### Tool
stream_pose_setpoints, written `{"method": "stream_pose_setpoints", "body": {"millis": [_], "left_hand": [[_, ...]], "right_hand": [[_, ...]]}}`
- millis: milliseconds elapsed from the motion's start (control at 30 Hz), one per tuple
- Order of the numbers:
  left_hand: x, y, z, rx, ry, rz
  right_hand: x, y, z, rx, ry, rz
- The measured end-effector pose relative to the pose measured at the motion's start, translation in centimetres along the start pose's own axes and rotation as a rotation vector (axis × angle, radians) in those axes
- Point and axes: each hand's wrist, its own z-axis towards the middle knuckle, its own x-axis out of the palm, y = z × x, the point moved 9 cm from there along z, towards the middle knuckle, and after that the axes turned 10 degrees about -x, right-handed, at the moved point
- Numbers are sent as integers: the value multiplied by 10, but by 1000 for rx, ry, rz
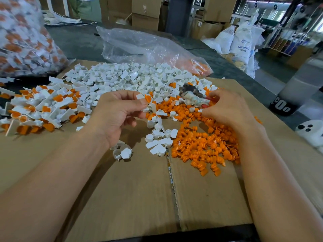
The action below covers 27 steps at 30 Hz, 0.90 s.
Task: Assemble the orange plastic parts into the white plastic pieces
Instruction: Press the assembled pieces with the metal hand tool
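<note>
Cardboard point(122, 198), left hand point(117, 116) pinching white-and-orange piece point(145, 98), right hand point(225, 110) over orange pile point(206, 145), grip unclear, white heap point(131, 79) behind

blurred: object point(191, 95) by right hand point(225, 109) | hidden: what its fingers point(215, 97) hold | cut off: bag point(22, 41)

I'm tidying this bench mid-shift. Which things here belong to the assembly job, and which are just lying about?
Job: white pieces, orange parts, finished pile, the joined piece pinched in the left hand, cardboard sheet.
Lying about: white sacks, stacked boxes, cylinder.
</note>
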Motion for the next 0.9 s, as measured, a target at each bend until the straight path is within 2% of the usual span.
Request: {"method": "stream_pose_setpoints", "body": {"millis": [100, 267, 567, 900], "left_hand": [[-3, -2, 0, 30, -44, -15], [-9, -5, 2, 84, -107, -49], [-10, -10, 2, 147, -133, -120], [-9, -15, 1, 195, -113, -183]], "right_hand": [[-10, 21, -3, -100, -106, 125], [-13, 59, -9, -303, -166, 156], [9, 90, -17, -475, -16, 149], [21, 102, -22, -516, 68, 152]]}}
